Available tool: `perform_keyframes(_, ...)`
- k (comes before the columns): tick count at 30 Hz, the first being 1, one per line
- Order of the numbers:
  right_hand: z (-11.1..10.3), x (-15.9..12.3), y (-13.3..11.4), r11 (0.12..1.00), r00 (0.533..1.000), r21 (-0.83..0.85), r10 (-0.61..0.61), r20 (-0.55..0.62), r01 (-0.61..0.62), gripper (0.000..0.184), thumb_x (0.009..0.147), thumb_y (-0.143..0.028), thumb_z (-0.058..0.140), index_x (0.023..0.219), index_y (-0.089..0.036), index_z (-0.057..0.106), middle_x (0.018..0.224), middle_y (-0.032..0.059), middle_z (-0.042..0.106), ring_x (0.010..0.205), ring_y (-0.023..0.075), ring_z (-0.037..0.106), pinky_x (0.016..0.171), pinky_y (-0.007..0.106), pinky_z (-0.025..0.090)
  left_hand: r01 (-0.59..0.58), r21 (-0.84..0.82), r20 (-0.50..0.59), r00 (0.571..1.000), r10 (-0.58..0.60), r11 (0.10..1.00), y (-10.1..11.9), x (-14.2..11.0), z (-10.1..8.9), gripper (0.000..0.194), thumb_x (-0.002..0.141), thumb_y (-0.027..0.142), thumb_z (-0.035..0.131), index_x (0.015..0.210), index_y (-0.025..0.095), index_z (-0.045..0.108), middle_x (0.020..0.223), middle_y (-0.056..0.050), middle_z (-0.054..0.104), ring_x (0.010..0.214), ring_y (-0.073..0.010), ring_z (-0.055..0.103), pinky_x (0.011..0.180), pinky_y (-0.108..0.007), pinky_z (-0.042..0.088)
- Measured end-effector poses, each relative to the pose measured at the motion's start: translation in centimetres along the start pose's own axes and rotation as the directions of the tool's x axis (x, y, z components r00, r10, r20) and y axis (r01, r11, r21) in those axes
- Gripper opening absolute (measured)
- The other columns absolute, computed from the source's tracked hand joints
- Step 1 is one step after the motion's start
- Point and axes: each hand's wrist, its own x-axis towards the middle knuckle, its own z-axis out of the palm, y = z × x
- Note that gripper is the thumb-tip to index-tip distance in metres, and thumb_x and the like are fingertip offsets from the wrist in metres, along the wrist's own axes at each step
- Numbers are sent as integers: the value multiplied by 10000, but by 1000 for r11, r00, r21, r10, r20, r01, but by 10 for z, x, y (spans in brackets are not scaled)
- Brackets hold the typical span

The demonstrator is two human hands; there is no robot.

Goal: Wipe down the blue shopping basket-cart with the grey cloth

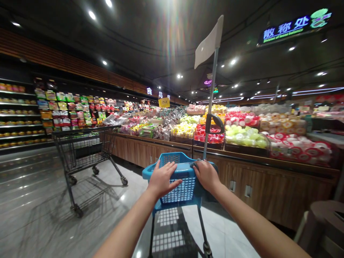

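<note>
Spread fingers of left hand (163,179) on handle (186,168) of blue cart (182,191); curled right hand (207,175) over handle's right end, couldn't tell if clamped. Had cart before wooden counter (264,179), black trolley (86,152) by counter's left end.

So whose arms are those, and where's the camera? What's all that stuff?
There's no robot, just a person's own arms. This one picture comes from a camera on their head, looking forward and down. The left hand rests on the handle of a blue shopping cart; the right hand rests at the handle's right end, near a pole with a pale flag. Ahead, colourful packages are heaped on a wooden counter. A black cart stands to the left.
</note>
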Motion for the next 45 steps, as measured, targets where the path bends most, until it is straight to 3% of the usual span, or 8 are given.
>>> perform_keyframes(5, -2, 1, -3, 1000, 999, -24, -7, 39, 8, 235, 965, -287, 437, 997, -203, 653, 967, 85, 714, 938, 230, 653, 953, 369, 432, -12, 8, 4, 1000, 12, 1000, 0, -1, -2, 637, 881, 653, 453, 1355, 231, 503, 1406, -87, 540, 1309, -274, 488, 1190, -555, 95)
perform_keyframes(9, -13, -5, 23, 995, 986, -28, 96, 138, -93, 288, 978, -361, 410, 1003, -203, 650, 961, 80, 707, 929, 219, 652, 833, 312, 463, -20, -11, -2, 1000, 20, 1000, 0, -2, -2, 632, 878, 646, 465, 1356, 234, 498, 1406, -83, 541, 1312, -273, 485, 1190, -557, 101)
perform_keyframes(16, -20, -7, 61, 982, 978, 37, 181, 107, -186, 339, 978, -368, 367, 1056, -202, 652, 1092, 77, 700, 1041, 221, 642, 880, 311, 471, -24, -31, -16, 1000, 24, 999, -1, -2, 0, 644, 865, 661, 476, 1352, 241, 505, 1404, -88, 542, 1309, -279, 488, 1190, -554, 102)
perform_keyframes(22, -10, -4, 30, 979, 978, 27, 199, 66, -201, 318, 987, -335, 369, 957, -204, 657, 955, 70, 715, 946, 225, 658, 962, 382, 418, -8, -34, -19, 1000, 8, 999, 0, -1, 0, 695, 828, 698, 503, 1341, 230, 518, 1392, -94, 553, 1302, -296, 493, 1187, -564, 96)
perform_keyframes(25, -3, -8, 2, 996, 996, 15, 90, -3, -90, 255, 977, -287, 414, 1044, -206, 647, 1030, 63, 711, 1028, 230, 628, 1092, 437, 292, 0, -38, -21, 1000, 0, 999, 2, -1, 0, 701, 821, 700, 511, 1336, 225, 524, 1385, -98, 559, 1294, -303, 500, 1184, -571, 97)
perform_keyframes(28, 2, -11, -10, 1000, 998, 10, 5, -62, -4, 263, 969, -265, 435, 1147, -185, 611, 1105, 74, 695, 1072, 243, 605, 1087, 440, 307, -3, -34, -22, 1000, 3, 999, 2, -1, 0, 701, 821, 698, 513, 1341, 229, 520, 1391, -98, 554, 1296, -301, 498, 1185, -567, 99)
perform_keyframes(39, -4, -24, 53, 1000, 998, 8, 28, -62, -28, 307, 986, -367, 382, 1058, -194, 626, 1030, 77, 695, 1019, 232, 621, 971, 372, 438, -32, -63, -7, 999, 31, 998, -2, -4, -2, 708, 822, 686, 525, 1356, 223, 500, 1403, -97, 541, 1318, -281, 477, 1196, -542, 71)
perform_keyframes(45, -7, -10, 32, 997, 997, -17, 76, -12, -77, 287, 985, -329, 384, 996, -203, 641, 977, 70, 709, 964, 215, 640, 974, 365, 430, -18, -56, -1, 1000, 18, 998, -1, -3, -1, 717, 804, 678, 555, 1351, 218, 506, 1402, -106, 539, 1317, -296, 477, 1191, -558, 85)
